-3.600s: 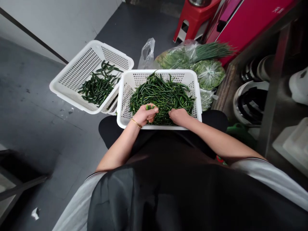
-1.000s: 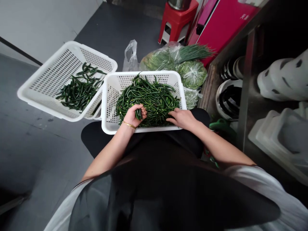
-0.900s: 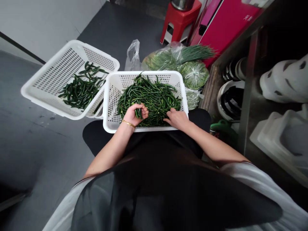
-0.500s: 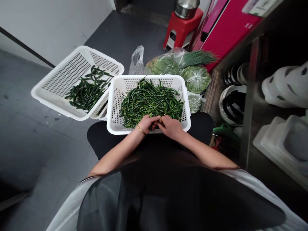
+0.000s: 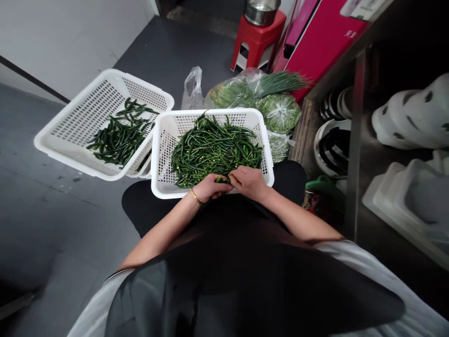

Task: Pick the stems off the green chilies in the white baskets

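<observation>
On my lap rests a white plastic basket [image 5: 158, 180] heaped with long, thin green chili peppers [image 5: 210, 150]. Over its near edge my left hand [image 5: 207, 188], with a gold bangle at the wrist, is closed around green chili peppers [image 5: 220, 179] whose ends stick out past the thumb. Beside it my right hand [image 5: 249, 182] is closed in a pinch at the end of one of these peppers, fingertips close to the left hand's. The pinched tip itself is mostly hidden by the fingers.
At the left stands a second white basket [image 5: 75, 110] with a smaller pile of green chili peppers [image 5: 121, 138]. Bagged greens [image 5: 280, 112] lie beyond my lap. A red stool [image 5: 258, 40] carries a metal pot [image 5: 261, 11]. Shelving with white containers [image 5: 403, 196] runs along the right.
Both hands have shifted slightly towards me. My left hand has turned, so the peppers in it show more clearly. The whole view has slid a little, moving the surroundings leftward.
</observation>
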Demonstrator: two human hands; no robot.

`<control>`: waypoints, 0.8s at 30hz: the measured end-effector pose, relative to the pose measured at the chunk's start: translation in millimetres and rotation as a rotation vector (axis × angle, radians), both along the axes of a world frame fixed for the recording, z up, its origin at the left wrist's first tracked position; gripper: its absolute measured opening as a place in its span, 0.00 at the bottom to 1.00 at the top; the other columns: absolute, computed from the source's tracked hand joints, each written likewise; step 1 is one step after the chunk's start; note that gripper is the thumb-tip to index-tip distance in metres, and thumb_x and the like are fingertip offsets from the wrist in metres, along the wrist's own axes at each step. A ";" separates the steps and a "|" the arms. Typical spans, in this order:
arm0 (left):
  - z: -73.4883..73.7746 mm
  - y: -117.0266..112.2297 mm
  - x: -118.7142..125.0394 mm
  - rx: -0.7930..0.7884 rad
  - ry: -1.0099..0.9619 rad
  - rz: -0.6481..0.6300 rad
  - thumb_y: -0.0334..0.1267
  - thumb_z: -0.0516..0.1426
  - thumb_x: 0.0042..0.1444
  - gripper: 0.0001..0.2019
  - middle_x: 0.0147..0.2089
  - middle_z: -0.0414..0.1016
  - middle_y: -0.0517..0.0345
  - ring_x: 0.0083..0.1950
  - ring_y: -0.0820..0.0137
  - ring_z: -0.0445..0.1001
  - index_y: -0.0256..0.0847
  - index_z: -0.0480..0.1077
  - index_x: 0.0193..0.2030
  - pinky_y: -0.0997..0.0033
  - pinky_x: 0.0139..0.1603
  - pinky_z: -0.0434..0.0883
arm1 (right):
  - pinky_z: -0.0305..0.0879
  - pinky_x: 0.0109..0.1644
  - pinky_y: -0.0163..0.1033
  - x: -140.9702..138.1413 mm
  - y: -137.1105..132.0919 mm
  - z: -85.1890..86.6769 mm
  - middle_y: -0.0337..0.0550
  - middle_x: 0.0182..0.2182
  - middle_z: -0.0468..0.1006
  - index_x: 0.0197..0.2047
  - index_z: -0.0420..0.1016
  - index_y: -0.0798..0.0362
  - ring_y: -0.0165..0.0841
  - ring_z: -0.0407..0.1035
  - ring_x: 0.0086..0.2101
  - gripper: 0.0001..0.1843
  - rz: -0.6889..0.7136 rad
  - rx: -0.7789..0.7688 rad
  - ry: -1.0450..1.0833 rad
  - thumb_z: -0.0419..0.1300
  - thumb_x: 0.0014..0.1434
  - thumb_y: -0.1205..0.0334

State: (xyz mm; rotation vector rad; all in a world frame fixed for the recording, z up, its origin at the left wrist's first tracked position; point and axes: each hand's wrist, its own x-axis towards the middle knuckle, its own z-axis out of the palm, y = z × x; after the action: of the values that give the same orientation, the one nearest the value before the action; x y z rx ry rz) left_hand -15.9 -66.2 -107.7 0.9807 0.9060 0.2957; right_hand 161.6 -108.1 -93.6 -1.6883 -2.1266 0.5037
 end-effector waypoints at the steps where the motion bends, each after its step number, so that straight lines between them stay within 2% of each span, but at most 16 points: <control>1: -0.1 0.8 0.5 -0.027 -0.024 0.025 0.37 0.68 0.34 0.13 0.18 0.67 0.62 0.15 0.80 0.58 0.35 0.71 0.26 0.80 0.12 0.51 | 0.60 0.36 0.36 8.8 0.7 3.7 0.49 0.35 0.78 0.37 0.76 0.54 0.34 0.71 0.36 0.19 0.005 -0.008 -0.120 0.48 0.66 0.53; 3: -0.1 5.1 -1.4 -0.058 -0.134 0.065 0.37 0.65 0.36 0.10 0.20 0.70 0.59 0.16 0.78 0.61 0.35 0.71 0.25 0.79 0.14 0.55 | 0.61 0.36 0.36 30.5 4.2 7.1 0.51 0.40 0.78 0.48 0.75 0.54 0.37 0.72 0.39 0.21 -0.031 -0.101 -0.344 0.49 0.66 0.49; 4: -0.1 8.1 -3.3 -0.065 -0.211 0.086 0.37 0.64 0.37 0.09 0.22 0.72 0.55 0.18 0.77 0.63 0.34 0.71 0.23 0.78 0.15 0.57 | 0.62 0.35 0.37 41.4 7.0 6.1 0.53 0.41 0.78 0.49 0.75 0.55 0.39 0.73 0.39 0.22 -0.062 -0.167 -0.453 0.51 0.65 0.48; 7: -0.4 16.9 -7.8 -0.104 -0.388 0.128 0.37 0.61 0.38 0.08 0.31 0.78 0.46 0.23 0.73 0.69 0.34 0.69 0.20 0.75 0.18 0.62 | 0.62 0.34 0.39 64.5 18.3 -6.5 0.58 0.40 0.78 0.44 0.77 0.59 0.42 0.74 0.37 0.19 -0.097 -0.338 -0.691 0.53 0.64 0.53; 8: -0.4 18.7 -8.1 -0.127 -0.400 0.144 0.37 0.61 0.38 0.07 0.31 0.78 0.45 0.23 0.72 0.69 0.34 0.70 0.21 0.75 0.19 0.63 | 0.62 0.34 0.39 68.3 22.3 -11.5 0.58 0.41 0.78 0.42 0.77 0.60 0.42 0.74 0.37 0.17 -0.078 -0.366 -0.722 0.52 0.64 0.56; 10: -0.2 19.8 -6.6 -0.175 -0.376 0.150 0.36 0.62 0.37 0.08 0.24 0.75 0.50 0.21 0.73 0.68 0.33 0.72 0.24 0.75 0.20 0.63 | 0.61 0.34 0.38 71.0 28.9 -17.4 0.57 0.41 0.78 0.41 0.77 0.59 0.42 0.74 0.38 0.16 -0.035 -0.375 -0.720 0.50 0.64 0.61; 12: -0.6 18.8 -2.1 -0.188 -0.317 0.166 0.36 0.64 0.36 0.10 0.17 0.67 0.58 0.18 0.76 0.63 0.33 0.72 0.26 0.76 0.18 0.59 | 0.61 0.34 0.38 69.4 31.1 -14.4 0.55 0.40 0.78 0.40 0.77 0.58 0.41 0.73 0.39 0.16 -0.012 -0.356 -0.659 0.49 0.64 0.62; 14: -2.6 17.0 5.1 -0.150 -0.245 0.213 0.37 0.67 0.36 0.13 0.16 0.62 0.63 0.16 0.79 0.59 0.33 0.72 0.27 0.77 0.17 0.57 | 0.60 0.34 0.37 63.6 27.1 -4.5 0.51 0.40 0.78 0.38 0.76 0.55 0.39 0.73 0.39 0.15 0.004 -0.331 -0.556 0.49 0.63 0.61; 17: -7.1 13.7 18.8 -0.043 -0.151 0.280 0.39 0.70 0.33 0.18 0.18 0.63 0.65 0.17 0.79 0.60 0.34 0.72 0.30 0.77 0.19 0.57 | 0.60 0.35 0.36 43.3 13.2 8.5 0.47 0.38 0.78 0.37 0.75 0.53 0.35 0.72 0.36 0.11 0.077 -0.284 -0.395 0.51 0.60 0.62; 19: -6.2 9.4 25.6 0.021 -0.119 0.302 0.41 0.71 0.33 0.18 0.18 0.63 0.66 0.17 0.80 0.59 0.35 0.71 0.27 0.77 0.19 0.56 | 0.59 0.35 0.36 24.3 4.3 7.6 0.47 0.37 0.78 0.36 0.74 0.54 0.35 0.71 0.34 0.10 0.139 -0.243 -0.276 0.52 0.57 0.62; 21: 1.5 2.8 27.0 0.150 -0.087 0.332 0.41 0.70 0.34 0.16 0.20 0.66 0.63 0.20 0.78 0.61 0.36 0.70 0.25 0.76 0.21 0.58 | 0.60 0.34 0.36 7.5 -0.3 -0.2 0.46 0.33 0.77 0.34 0.73 0.55 0.34 0.70 0.32 0.10 0.146 -0.253 -0.081 0.51 0.56 0.63; 24: 21.5 -6.4 19.8 0.418 -0.040 0.356 0.36 0.70 0.36 0.11 0.29 0.73 0.58 0.31 0.72 0.69 0.39 0.74 0.27 0.75 0.31 0.65 | 0.59 0.28 0.34 -1.4 1.6 -10.7 0.39 0.21 0.72 0.32 0.71 0.55 0.30 0.66 0.22 0.14 0.034 -0.437 0.251 0.46 0.60 0.62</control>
State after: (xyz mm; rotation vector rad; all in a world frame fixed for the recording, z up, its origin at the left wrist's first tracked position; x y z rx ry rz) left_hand 3.9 -72.6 -86.2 1.1875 1.0022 0.8291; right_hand 160.2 -106.5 -104.3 -1.6927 -1.9608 1.1952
